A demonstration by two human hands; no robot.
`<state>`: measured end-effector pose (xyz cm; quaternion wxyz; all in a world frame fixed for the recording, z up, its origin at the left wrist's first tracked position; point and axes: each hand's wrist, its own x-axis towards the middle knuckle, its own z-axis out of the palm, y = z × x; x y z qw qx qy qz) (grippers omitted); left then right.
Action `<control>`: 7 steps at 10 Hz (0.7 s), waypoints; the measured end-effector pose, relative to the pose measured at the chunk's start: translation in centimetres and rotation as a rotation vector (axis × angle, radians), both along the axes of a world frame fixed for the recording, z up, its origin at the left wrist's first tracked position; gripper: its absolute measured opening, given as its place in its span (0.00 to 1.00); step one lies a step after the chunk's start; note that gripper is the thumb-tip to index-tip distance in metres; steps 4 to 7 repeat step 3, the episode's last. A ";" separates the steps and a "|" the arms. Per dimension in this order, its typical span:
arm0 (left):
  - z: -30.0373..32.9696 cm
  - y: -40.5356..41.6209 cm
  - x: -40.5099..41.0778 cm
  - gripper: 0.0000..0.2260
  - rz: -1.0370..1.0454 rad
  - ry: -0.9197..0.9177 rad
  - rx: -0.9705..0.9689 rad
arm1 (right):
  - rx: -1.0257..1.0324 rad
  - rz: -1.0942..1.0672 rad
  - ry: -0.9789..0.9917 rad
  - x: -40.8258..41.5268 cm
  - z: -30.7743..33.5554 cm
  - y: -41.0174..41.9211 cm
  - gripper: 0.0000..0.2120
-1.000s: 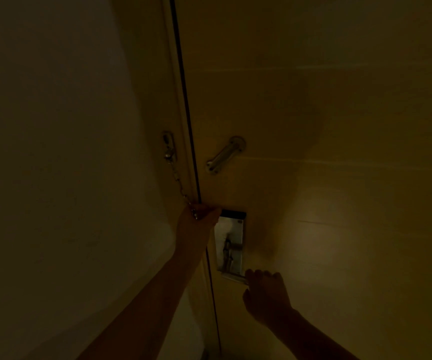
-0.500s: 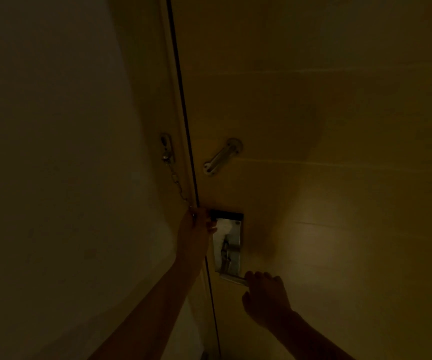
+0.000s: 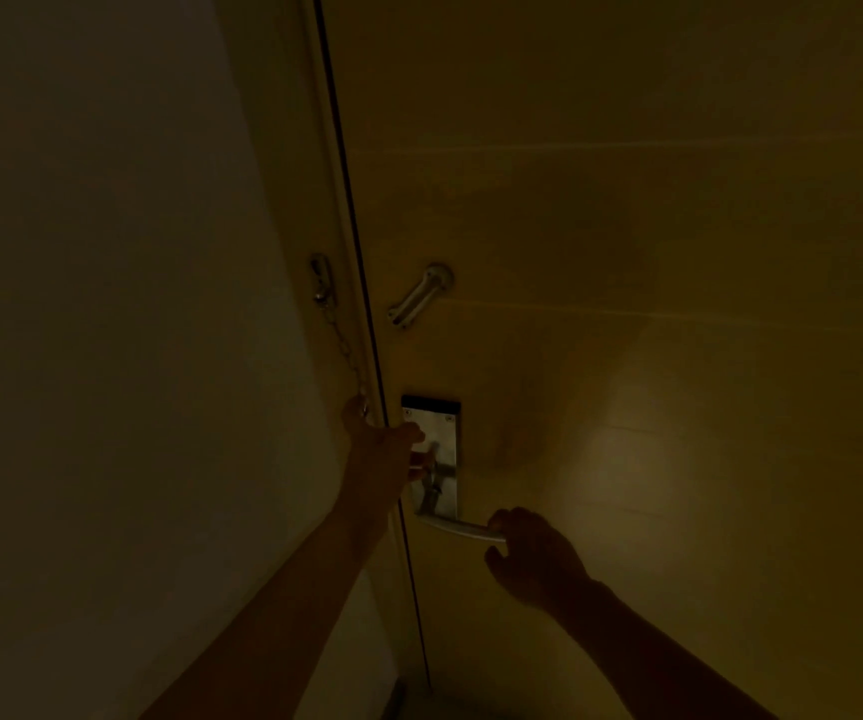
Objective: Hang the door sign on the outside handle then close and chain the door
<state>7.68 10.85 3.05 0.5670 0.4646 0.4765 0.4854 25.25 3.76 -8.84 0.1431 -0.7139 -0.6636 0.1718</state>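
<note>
The scene is very dim. A tan wooden door (image 3: 627, 252) stands shut against its frame. A metal chain (image 3: 341, 350) hangs from a bracket (image 3: 321, 283) on the frame, and my left hand (image 3: 377, 444) pinches its lower end beside the door edge. The slotted chain track (image 3: 419, 296) sits on the door above the lock plate (image 3: 437, 459), apart from the chain. My right hand (image 3: 533, 556) grips the outer end of the silver lever handle (image 3: 463, 530). No door sign is in view.
A plain wall (image 3: 107, 356) fills the left side. The dark gap line between frame and door (image 3: 362, 283) runs top to bottom. Both forearms reach in from the bottom edge.
My left hand has slid slightly down and left along the frame, still holding the chain's end. My right hand stays on the handle, more of which now shows.
</note>
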 end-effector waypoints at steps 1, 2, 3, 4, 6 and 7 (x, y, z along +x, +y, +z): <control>0.7 -1.8 -0.2 0.27 -0.040 0.004 -0.027 | -0.005 -0.006 0.013 0.3 1.8 -1.2 0.11; 1.6 -3.6 -0.5 0.17 -0.198 0.140 -0.094 | 0.008 -0.020 0.029 0.2 3.4 -3.4 0.04; 2.5 -7.3 -1.6 0.13 -0.435 0.235 -0.096 | -0.035 -0.051 0.115 -0.6 5.0 -7.4 0.06; 2.5 -7.3 -1.6 0.13 -0.435 0.235 -0.096 | -0.035 -0.051 0.115 -0.6 5.0 -7.4 0.06; 2.5 -7.3 -1.6 0.13 -0.435 0.235 -0.096 | -0.035 -0.051 0.115 -0.6 5.0 -7.4 0.06; 2.5 -7.3 -1.6 0.13 -0.435 0.235 -0.096 | -0.035 -0.051 0.115 -0.6 5.0 -7.4 0.06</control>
